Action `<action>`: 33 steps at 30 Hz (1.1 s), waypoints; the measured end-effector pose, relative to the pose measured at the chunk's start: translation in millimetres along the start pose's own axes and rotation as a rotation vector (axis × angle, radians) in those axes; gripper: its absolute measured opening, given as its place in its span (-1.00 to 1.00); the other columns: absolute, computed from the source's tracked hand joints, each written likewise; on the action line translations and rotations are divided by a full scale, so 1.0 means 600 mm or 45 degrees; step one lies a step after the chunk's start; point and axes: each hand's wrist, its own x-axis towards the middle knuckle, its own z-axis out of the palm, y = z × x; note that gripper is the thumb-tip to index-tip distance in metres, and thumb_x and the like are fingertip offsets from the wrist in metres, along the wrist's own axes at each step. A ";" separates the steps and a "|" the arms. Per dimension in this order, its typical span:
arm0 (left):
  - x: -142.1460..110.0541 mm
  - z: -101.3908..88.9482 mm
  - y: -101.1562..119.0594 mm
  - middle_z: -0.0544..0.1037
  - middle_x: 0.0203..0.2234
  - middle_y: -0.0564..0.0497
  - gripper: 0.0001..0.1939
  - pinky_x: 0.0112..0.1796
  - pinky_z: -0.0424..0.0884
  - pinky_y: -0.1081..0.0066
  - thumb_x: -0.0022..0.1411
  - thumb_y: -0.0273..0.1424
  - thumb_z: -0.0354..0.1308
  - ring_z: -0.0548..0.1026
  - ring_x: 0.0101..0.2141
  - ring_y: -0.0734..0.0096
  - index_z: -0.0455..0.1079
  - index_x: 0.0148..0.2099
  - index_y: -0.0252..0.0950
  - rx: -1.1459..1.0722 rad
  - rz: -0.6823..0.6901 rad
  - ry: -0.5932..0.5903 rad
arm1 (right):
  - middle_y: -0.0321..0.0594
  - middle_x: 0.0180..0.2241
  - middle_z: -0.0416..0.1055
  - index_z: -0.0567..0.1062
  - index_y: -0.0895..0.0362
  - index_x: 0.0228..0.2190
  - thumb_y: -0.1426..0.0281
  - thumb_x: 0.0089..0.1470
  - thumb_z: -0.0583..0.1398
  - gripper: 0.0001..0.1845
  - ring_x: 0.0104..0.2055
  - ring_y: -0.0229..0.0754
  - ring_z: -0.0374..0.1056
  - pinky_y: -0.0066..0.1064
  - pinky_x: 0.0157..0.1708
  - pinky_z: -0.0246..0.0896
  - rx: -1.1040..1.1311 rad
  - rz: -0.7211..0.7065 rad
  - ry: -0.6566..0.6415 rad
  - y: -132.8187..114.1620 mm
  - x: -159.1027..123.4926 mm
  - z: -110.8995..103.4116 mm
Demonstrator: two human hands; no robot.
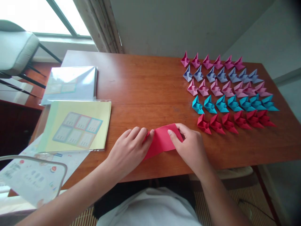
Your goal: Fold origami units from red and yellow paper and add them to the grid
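A red sheet of paper [162,139], looking like a folded rectangle, is held between my two hands just above the near edge of the table. My left hand [133,144] pinches its left end, thumb and fingers closed together. At the right end, my right hand [189,138] grips it with the thumb on top and the fingers behind. A faint crease runs across the middle of the paper. Right of my right hand stands a row of red folded paper pieces [227,123] of a similar colour.
Behind the red row are rows of folded paper in turquoise [221,103], light pink [215,88], lilac [211,74] and magenta [207,62]. Packs of paper, one yellow [103,125] and one pale blue [83,83], lie on the wooden table [141,84] at left. A chair [18,47] stands beyond.
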 end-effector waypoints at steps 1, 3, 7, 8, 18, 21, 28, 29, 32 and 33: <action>0.000 -0.001 -0.002 0.49 -0.30 -0.06 -0.70 -0.34 0.35 0.27 0.36 -0.54 0.04 0.42 -0.33 0.24 0.44 0.08 -0.37 0.019 0.019 -0.016 | -0.20 -0.40 0.60 0.56 0.13 -0.31 0.36 0.19 0.21 -0.88 -0.43 -0.13 0.48 -0.38 -0.41 0.21 -0.025 -0.023 0.009 0.001 -0.001 -0.002; 0.002 -0.005 -0.007 0.48 -0.30 -0.05 -0.68 -0.36 0.34 0.28 0.37 -0.56 0.02 0.42 -0.33 0.25 0.42 0.11 -0.35 0.052 0.052 -0.034 | -0.24 -0.46 0.55 0.53 0.13 -0.39 0.38 0.19 0.21 -0.87 -0.47 -0.18 0.43 -0.41 -0.44 0.15 -0.070 -0.063 0.015 0.003 -0.004 -0.006; 0.004 -0.008 -0.016 0.46 -0.31 -0.04 -0.67 -0.35 0.32 0.28 0.36 -0.57 0.03 0.41 -0.35 0.29 0.39 0.14 -0.38 0.100 0.127 -0.030 | -0.28 -0.50 0.49 0.49 0.14 -0.44 0.41 0.19 0.22 -0.85 -0.50 -0.25 0.35 -0.43 -0.48 0.06 -0.127 -0.113 -0.011 0.009 -0.008 -0.011; 0.003 -0.007 -0.017 0.45 -0.31 -0.04 -0.66 -0.35 0.32 0.28 0.37 -0.56 0.03 0.41 -0.35 0.29 0.38 0.15 -0.40 0.107 0.145 -0.027 | -0.29 -0.50 0.48 0.48 0.14 -0.44 0.42 0.19 0.23 -0.85 -0.50 -0.26 0.34 -0.43 -0.49 0.05 -0.137 -0.122 -0.012 0.011 -0.008 -0.011; 0.002 -0.002 -0.021 0.44 -0.31 -0.03 -0.68 -0.41 0.30 0.30 0.40 -0.52 0.03 0.42 -0.35 0.32 0.34 0.16 -0.41 0.117 0.175 -0.025 | -0.26 -0.46 0.52 0.51 0.13 -0.39 0.44 0.20 0.23 -0.90 -0.45 -0.20 0.43 -0.41 -0.44 0.20 -0.136 -0.183 -0.011 0.020 -0.009 -0.010; 0.004 -0.005 -0.019 0.46 -0.31 -0.03 -0.68 -0.43 0.30 0.30 0.40 -0.53 0.02 0.42 -0.34 0.32 0.34 0.16 -0.37 0.112 0.168 -0.052 | -0.19 -0.36 0.58 0.55 0.13 -0.29 0.45 0.24 0.19 -0.89 -0.33 -0.13 0.50 -0.35 -0.31 0.34 -0.126 -0.307 0.032 0.026 -0.013 -0.007; 0.006 -0.010 -0.015 0.46 -0.33 -0.03 -0.67 -0.47 0.29 0.31 0.41 -0.55 -0.01 0.43 -0.36 0.34 0.34 0.17 -0.40 0.140 0.161 -0.043 | -0.07 0.08 0.53 0.50 0.14 0.08 0.61 0.25 0.17 -0.60 0.11 -0.03 0.44 -0.17 0.06 0.40 -0.236 -0.912 0.014 0.050 -0.031 -0.012; 0.006 -0.010 -0.015 0.46 -0.33 -0.03 -0.67 -0.47 0.29 0.31 0.40 -0.55 0.00 0.43 -0.36 0.34 0.35 0.17 -0.41 0.140 0.160 -0.040 | -0.06 0.10 0.52 0.50 0.17 0.08 0.61 0.25 0.17 -0.61 0.14 0.00 0.42 -0.15 0.06 0.40 -0.249 -0.981 -0.006 0.051 -0.033 -0.014; 0.007 -0.010 -0.012 0.45 -0.34 -0.03 -0.68 -0.48 0.30 0.31 0.39 -0.56 0.00 0.44 -0.36 0.34 0.37 0.14 -0.43 0.142 0.156 -0.029 | -0.04 0.05 0.55 0.54 0.23 0.01 0.61 0.25 0.18 -0.68 0.13 0.03 0.44 -0.12 0.01 0.43 -0.264 -1.126 -0.023 0.046 -0.033 -0.018; 0.007 -0.010 -0.011 0.45 -0.34 -0.03 -0.68 -0.48 0.31 0.31 0.39 -0.56 0.00 0.44 -0.37 0.34 0.38 0.14 -0.43 0.146 0.154 -0.025 | -0.04 0.03 0.57 0.56 0.23 -0.02 0.61 0.26 0.17 -0.71 0.12 0.03 0.46 -0.12 -0.01 0.44 -0.269 -1.154 -0.017 0.043 -0.034 -0.017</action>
